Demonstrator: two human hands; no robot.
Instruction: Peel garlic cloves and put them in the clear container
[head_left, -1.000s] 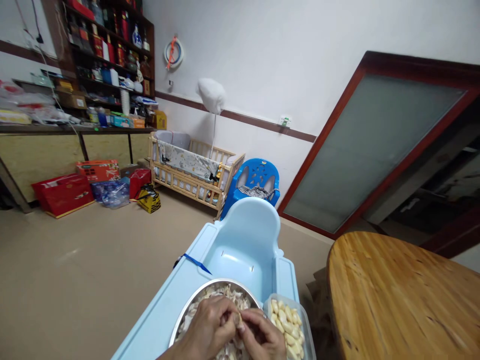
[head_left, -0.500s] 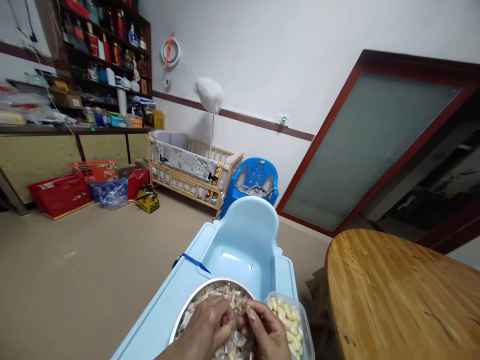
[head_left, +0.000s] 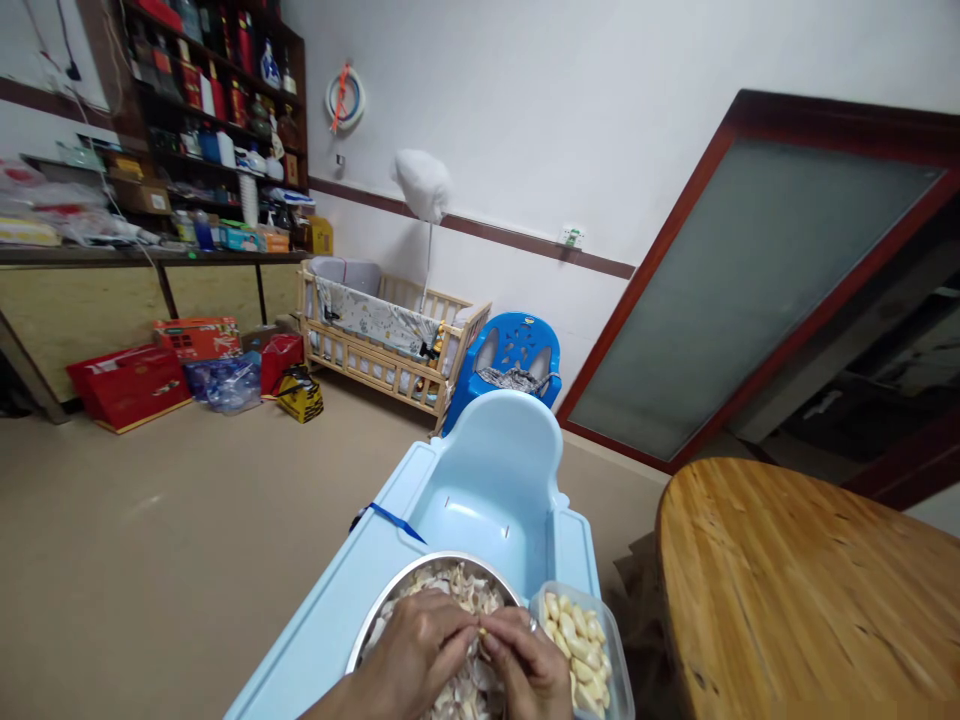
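Left grip (head_left: 409, 640): thumb and finger pinched close at a small yellowish clove (head_left: 482, 632).
Right grip (head_left: 532, 660): fingertips narrowed on the same clove, meeting the left; a ring on one finger.
Bowl: metal bowl (head_left: 495, 576) directly under both grips, filled with papery skins (head_left: 439, 582).
Tub: clear plastic tub (head_left: 622, 665) just right of the right grip, holding pale peeled cloves (head_left: 581, 650).
Chair: light-blue seat (head_left: 495, 430) ahead of the grips.
Crib: wooden crib (head_left: 375, 364) well beyond, ahead-left.

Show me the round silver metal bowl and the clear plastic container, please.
Round silver metal bowl (head_left: 451, 558): head view, on its far rim.
Clear rectangular plastic container (head_left: 617, 660): head view, on its right wall.
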